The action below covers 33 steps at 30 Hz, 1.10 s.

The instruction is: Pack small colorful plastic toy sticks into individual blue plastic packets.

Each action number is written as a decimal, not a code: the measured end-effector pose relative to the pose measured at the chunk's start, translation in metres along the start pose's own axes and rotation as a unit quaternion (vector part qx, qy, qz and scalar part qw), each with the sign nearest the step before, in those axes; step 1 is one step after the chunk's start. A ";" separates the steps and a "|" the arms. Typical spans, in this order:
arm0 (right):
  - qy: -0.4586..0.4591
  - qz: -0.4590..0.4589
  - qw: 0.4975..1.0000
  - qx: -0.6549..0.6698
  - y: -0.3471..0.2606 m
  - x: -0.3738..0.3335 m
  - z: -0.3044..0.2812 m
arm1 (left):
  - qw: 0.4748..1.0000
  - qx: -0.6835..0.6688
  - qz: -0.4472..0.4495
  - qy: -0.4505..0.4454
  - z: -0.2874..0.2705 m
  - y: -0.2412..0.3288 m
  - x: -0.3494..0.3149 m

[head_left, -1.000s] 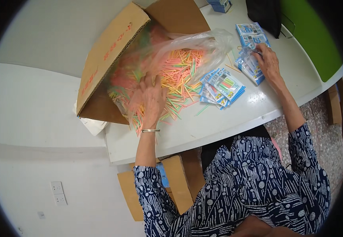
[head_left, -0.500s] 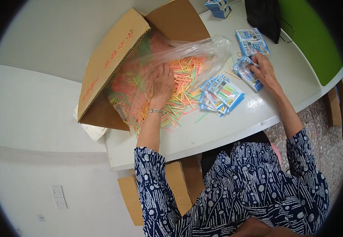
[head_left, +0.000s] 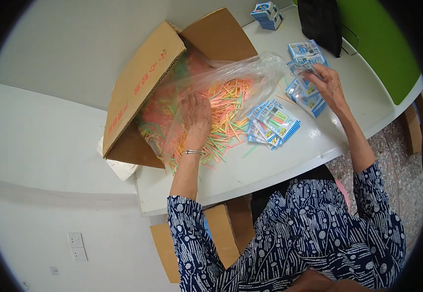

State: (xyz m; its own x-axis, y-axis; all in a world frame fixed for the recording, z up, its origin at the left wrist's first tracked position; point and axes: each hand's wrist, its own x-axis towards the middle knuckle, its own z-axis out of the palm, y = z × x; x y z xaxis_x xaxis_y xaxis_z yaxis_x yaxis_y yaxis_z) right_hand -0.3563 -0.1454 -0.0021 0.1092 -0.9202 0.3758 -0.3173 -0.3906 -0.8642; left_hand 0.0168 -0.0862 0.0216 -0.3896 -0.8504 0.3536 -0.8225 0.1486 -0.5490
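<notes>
My left hand (head_left: 197, 121), wearing a bracelet, lies over a pile of thin pastel sticks (head_left: 227, 102) at the mouth of a cardboard box. Its fingers are loosely stretched and slightly bent, with the tips partly lost among the sticks and clear plastic. On the right, my right hand (head_left: 329, 87) pinches the top of a small blue-and-white clear-windowed packet (head_left: 303, 68) between thumb and fingers. More such packets (head_left: 313, 103) lie beneath that hand. Between my hands is a fanned stack of packets (head_left: 277, 119) with coloured sticks inside.
The box (head_left: 145, 82) lies tipped with its flaps spread, and a plastic liner (head_left: 265, 65) spills from it. Small blue-and-white boxes (head_left: 268, 17) stand at the back, near a black bag (head_left: 321, 24). A green panel (head_left: 382, 53) borders the white table (head_left: 231, 177).
My right hand has raised a packet off the ones under it, moving slightly away from me. My left hand stays on the sticks. The whole view has shifted a little.
</notes>
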 end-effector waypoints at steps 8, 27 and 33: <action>-0.111 0.072 0.962 0.240 -0.030 -0.001 0.051 | 0.996 -0.035 -0.057 -0.052 -0.021 -0.008 -0.009; -0.310 0.164 0.878 0.326 -0.061 -0.019 0.120 | 0.493 -0.801 -0.339 -0.026 -0.050 0.010 -0.019; -0.394 0.152 0.847 0.321 -0.065 -0.022 0.117 | 0.482 -0.829 -0.282 0.042 -0.094 0.030 -0.003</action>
State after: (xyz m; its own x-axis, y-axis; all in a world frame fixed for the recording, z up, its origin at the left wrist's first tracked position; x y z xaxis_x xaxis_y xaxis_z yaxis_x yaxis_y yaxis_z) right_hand -0.2276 -0.1026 0.0064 0.7903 -0.6125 -0.0191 0.1068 0.1683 -0.9799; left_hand -0.0455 -0.0320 0.0748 0.1308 -0.9785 0.1595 0.0184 0.1633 0.9864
